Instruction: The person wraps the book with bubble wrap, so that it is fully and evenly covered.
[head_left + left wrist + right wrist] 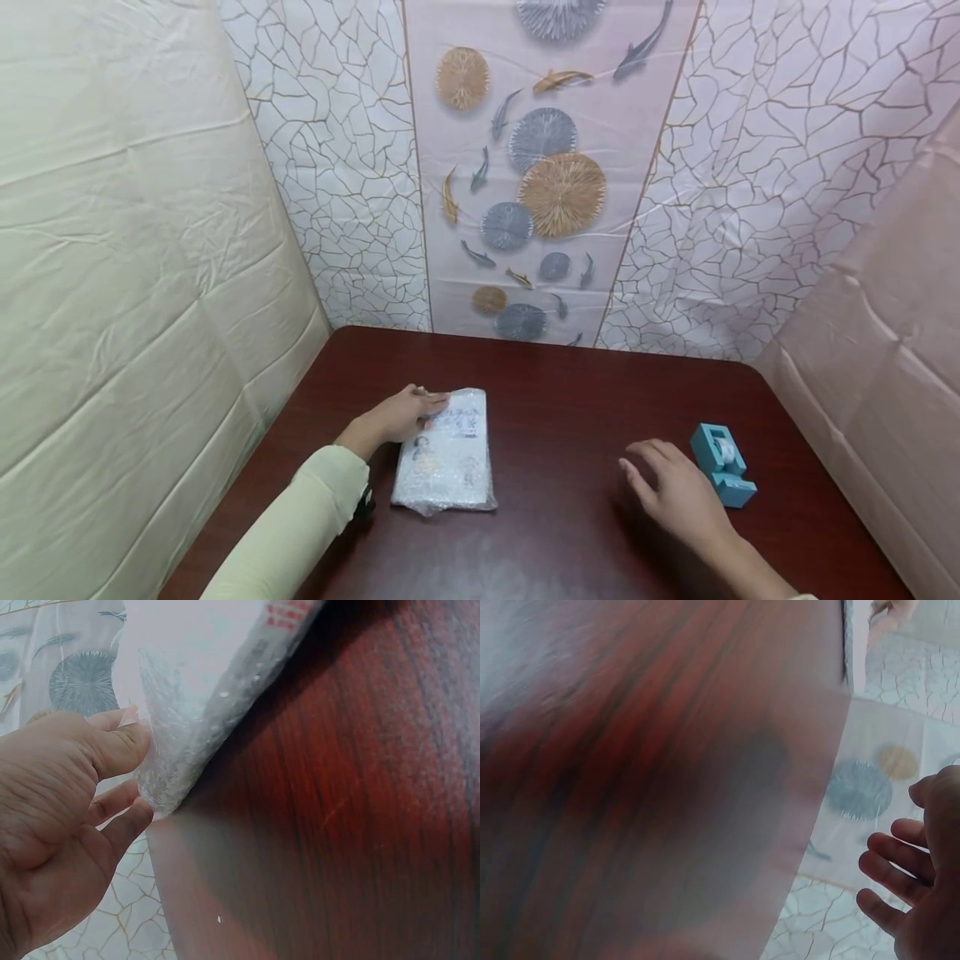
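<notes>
A flat white package in clear bubble wrap (450,458), with printed figures and blue writing on its top, lies on the table left of the middle. My left hand (405,415) is at its far left edge, where thumb and fingers grip the wrapped edge. In the left wrist view, the left hand (75,780) has its fingertips against the crinkled wrap (176,727) near a corner. My right hand (681,496) hovers over the right side of the table, fingers loosely bent and holding nothing. Close beside it stands a teal tape dispenser (731,492) with a roll of tape.
The dark red wooden table (555,417) has rounded far corners. Behind it hangs a patterned cloth (360,167) with fish and round motifs. Pale fabric walls (135,250) close in the left and right sides.
</notes>
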Action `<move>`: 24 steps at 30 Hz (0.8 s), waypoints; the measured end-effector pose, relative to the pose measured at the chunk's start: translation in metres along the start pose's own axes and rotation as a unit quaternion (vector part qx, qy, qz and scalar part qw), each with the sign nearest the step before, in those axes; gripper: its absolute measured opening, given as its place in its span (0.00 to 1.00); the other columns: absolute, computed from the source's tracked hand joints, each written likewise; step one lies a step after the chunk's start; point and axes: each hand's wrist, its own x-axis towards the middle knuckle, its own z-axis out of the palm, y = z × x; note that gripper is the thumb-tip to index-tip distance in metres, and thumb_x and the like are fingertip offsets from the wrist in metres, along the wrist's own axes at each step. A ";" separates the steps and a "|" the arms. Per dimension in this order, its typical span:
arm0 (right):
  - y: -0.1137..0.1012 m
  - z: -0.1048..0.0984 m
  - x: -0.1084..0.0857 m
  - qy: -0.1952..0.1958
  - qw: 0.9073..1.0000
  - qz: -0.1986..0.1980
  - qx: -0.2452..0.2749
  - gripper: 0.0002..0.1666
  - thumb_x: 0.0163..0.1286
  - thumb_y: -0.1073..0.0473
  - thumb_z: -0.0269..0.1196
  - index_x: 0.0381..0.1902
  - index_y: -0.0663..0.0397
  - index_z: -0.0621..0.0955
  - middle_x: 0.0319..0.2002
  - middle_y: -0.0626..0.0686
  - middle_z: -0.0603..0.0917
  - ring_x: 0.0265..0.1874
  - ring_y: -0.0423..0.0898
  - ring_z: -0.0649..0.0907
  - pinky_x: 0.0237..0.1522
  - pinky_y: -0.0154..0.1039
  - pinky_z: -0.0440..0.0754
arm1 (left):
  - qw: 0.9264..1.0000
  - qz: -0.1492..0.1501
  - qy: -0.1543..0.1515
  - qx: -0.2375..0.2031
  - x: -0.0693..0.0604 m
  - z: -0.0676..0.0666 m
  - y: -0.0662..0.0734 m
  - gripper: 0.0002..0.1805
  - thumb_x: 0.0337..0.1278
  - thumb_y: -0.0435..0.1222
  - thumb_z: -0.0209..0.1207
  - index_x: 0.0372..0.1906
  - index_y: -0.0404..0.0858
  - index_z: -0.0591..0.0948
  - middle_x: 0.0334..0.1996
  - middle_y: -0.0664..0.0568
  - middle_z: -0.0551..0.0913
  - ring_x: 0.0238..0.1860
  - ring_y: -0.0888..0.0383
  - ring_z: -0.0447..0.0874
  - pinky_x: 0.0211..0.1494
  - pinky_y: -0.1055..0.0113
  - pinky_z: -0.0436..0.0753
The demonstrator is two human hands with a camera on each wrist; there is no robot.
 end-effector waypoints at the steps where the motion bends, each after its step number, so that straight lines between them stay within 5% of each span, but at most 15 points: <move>1: 0.003 -0.001 -0.002 0.003 1.000 0.001 -0.001 0.15 0.71 0.55 0.77 0.51 0.55 0.90 0.47 0.55 0.92 0.48 0.56 0.91 0.46 0.59 0.91 | 1.000 -0.001 -0.001 0.000 0.000 0.000 0.000 0.31 0.82 0.29 0.58 0.83 0.40 0.72 0.86 0.50 0.69 0.84 0.30 0.64 0.86 0.36 0.65; 8: 0.018 -0.007 -0.009 0.021 1.000 0.003 -0.007 0.14 0.71 0.57 0.76 0.51 0.58 0.90 0.47 0.56 0.91 0.49 0.59 0.89 0.49 0.63 0.90 | 1.000 -0.002 -0.003 0.005 0.000 0.002 0.000 0.31 0.82 0.30 0.59 0.84 0.39 0.72 0.86 0.50 0.69 0.84 0.30 0.64 0.86 0.37 0.66; 18: 0.040 -0.018 -0.013 0.072 0.997 0.000 -0.027 0.15 0.66 0.60 0.78 0.48 0.59 0.90 0.47 0.58 0.89 0.44 0.60 0.88 0.39 0.63 0.88 | 1.000 -0.001 0.002 0.012 0.000 0.002 0.000 0.30 0.82 0.30 0.59 0.83 0.39 0.72 0.85 0.49 0.70 0.83 0.30 0.65 0.84 0.38 0.69; 24: 0.052 -0.024 -0.021 0.061 0.997 0.028 -0.030 0.13 0.68 0.60 0.77 0.47 0.61 0.89 0.48 0.60 0.87 0.47 0.63 0.86 0.40 0.67 0.87 | 1.000 -0.006 0.003 0.005 0.000 0.003 -0.001 0.30 0.82 0.30 0.58 0.84 0.40 0.72 0.85 0.50 0.70 0.83 0.31 0.65 0.82 0.38 0.71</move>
